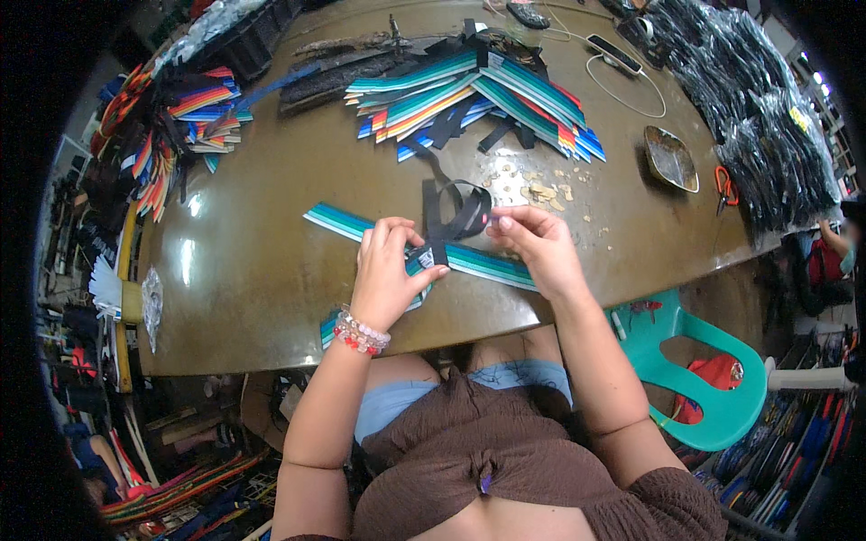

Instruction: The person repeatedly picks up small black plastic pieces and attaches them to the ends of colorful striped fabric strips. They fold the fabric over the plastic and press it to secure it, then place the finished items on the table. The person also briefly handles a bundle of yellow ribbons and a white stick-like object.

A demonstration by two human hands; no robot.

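On the brown table near its front edge lies a strap striped in teal, green, blue and white. My left hand is closed on the middle of this strap, thumb and fingers pinching it where a black piece with a pale label crosses it. Just beyond, a black webbing strap curls in a loose loop. At the right side of that loop my right hand holds thumb and forefinger together in a pinch. A small pink and blue bit shows by its fingertips; what they hold is too small to name.
A fanned pile of striped straps lies at the far middle, more striped straps at the far left. Plastic-wrapped black bundles line the right, near orange-handled scissors and a metal dish. A green stool stands right.
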